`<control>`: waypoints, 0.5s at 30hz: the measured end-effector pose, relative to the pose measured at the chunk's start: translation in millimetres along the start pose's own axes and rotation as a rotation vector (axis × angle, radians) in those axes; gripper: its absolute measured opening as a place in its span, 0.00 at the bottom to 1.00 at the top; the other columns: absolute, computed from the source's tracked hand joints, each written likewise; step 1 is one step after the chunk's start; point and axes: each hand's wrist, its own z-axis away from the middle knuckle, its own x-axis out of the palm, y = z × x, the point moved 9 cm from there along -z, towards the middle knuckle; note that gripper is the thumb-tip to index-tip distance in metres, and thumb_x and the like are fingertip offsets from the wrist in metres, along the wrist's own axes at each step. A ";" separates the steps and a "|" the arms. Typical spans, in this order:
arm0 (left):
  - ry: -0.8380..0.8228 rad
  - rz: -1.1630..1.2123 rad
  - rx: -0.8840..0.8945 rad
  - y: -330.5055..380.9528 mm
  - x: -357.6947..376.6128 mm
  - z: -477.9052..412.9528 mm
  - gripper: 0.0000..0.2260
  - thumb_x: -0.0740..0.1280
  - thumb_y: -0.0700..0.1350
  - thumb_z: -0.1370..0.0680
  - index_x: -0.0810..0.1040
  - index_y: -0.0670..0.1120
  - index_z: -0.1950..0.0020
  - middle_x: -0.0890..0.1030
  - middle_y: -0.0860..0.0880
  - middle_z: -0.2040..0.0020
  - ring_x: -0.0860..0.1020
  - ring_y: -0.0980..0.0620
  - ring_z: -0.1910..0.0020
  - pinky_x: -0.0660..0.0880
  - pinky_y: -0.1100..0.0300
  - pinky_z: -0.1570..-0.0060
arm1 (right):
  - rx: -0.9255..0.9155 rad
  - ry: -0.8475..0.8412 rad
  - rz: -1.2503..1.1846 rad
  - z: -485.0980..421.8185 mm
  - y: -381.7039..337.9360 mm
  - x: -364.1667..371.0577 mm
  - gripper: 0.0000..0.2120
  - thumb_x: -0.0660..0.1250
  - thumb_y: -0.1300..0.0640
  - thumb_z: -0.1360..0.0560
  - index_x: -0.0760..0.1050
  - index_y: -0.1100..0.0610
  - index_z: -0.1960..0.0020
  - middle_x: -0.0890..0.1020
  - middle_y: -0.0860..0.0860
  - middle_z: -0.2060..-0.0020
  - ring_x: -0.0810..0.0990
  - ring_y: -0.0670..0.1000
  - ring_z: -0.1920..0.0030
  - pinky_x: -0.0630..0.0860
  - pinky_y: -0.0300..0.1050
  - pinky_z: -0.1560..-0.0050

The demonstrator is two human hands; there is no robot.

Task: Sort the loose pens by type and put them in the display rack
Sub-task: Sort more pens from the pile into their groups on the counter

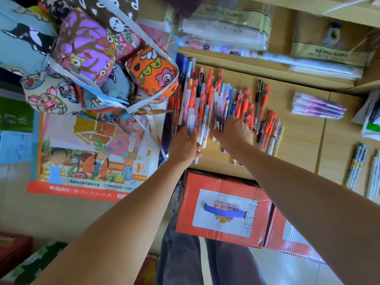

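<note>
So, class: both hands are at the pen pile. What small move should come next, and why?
Probably the right hand picks another pale pen from the mixed pile and adds it to the pale pens gripped by the left hand.

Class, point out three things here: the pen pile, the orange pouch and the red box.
pen pile (207, 93): head view, middle of the heap.
orange pouch (153, 73): head view, its flowered side.
red box (222, 202): head view, white label on top.

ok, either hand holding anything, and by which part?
Left hand grips a bundle of white-barrelled pens near their lower ends. Right hand lies on the orange-red pen pile; grip unclear.
</note>
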 end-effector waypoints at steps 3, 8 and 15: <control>0.019 -0.007 -0.003 1.8 1.1 1.2 0.09 0.55 0.40 0.18 0.65 0.43 0.58 0.66 0.47 0.70 0.66 0.58 0.79 0.63 0.65 0.79 | -0.005 -0.038 -0.091 -1.3 4.2 2.9 0.13 0.65 0.48 0.24 0.67 0.57 0.52 0.70 0.49 0.68 0.74 0.52 0.64 0.72 0.44 0.69; 0.063 -0.079 0.010 5.1 7.2 -5.3 0.06 0.59 0.41 0.19 0.71 0.42 0.56 0.71 0.47 0.69 0.69 0.50 0.74 0.65 0.62 0.74 | -0.145 -0.199 -0.263 4.2 10.8 7.6 0.10 0.62 0.51 0.20 0.70 0.59 0.47 0.79 0.53 0.62 0.81 0.53 0.62 0.81 0.52 0.59; 0.008 -0.076 -0.032 24.2 52.3 1.6 0.16 0.68 0.54 0.25 0.72 0.41 0.54 0.72 0.39 0.68 0.70 0.44 0.73 0.64 0.62 0.76 | -0.354 -0.293 -0.388 23.7 24.7 -10.2 0.11 0.65 0.50 0.22 0.71 0.58 0.48 0.81 0.49 0.66 0.80 0.40 0.70 0.78 0.38 0.65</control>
